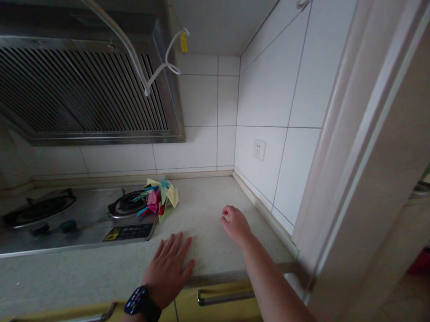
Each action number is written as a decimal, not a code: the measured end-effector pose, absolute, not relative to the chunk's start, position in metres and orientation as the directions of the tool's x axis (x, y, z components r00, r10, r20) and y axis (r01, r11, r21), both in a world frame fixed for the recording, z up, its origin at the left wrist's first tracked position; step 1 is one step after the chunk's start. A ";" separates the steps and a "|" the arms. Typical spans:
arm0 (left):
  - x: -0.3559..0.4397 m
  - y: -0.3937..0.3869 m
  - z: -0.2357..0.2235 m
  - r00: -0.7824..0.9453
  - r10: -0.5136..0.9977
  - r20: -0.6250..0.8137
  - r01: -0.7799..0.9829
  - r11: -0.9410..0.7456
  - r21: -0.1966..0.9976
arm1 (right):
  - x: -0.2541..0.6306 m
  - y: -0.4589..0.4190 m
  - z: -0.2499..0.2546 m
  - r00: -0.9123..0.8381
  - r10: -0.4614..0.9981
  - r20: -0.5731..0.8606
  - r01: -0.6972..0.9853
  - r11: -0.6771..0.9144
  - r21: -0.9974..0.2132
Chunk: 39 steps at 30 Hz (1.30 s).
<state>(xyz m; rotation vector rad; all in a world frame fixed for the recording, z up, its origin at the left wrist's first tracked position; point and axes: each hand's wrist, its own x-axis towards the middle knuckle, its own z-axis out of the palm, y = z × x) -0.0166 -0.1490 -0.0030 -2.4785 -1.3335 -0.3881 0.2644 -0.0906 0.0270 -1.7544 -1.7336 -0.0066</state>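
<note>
Head view: we note the right hand (234, 222) with fingers curled together on the bench (211, 246), seemingly pinching a small pale item we cannot identify. The left hand (168, 268), fingers spread, lies flat near the bench edge, holding nothing. A heap of folded paper pieces (159, 199) sits untouched beside the stove (55, 220), apart from both hands. We judge the work barely begun. Drawer handles (223, 296) are cut off below.

Small white scrap (227, 218) in curled right hand (234, 223)
</note>
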 end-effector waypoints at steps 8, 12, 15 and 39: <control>-0.013 -0.158 0.007 0.456 0.666 0.590 0.877 -0.449 -0.171 | 0.252 -0.140 0.022 -0.188 0.981 0.050 0.961 0.194 -0.197; -0.013 -0.157 0.005 0.512 0.712 0.480 0.851 -0.495 -0.174 | 0.249 -0.161 0.027 -0.170 0.985 0.025 0.973 0.172 -0.154; -0.015 -0.155 0.005 0.498 0.712 0.495 0.857 -0.490 -0.159 | 0.247 -0.172 0.030 -0.154 0.988 0.024 0.977 0.155 -0.146; -0.012 -0.158 0.026 0.534 0.845 -0.036 0.846 -0.534 0.000 | 0.235 -0.202 -0.016 -0.031 0.964 0.263 0.999 0.021 0.040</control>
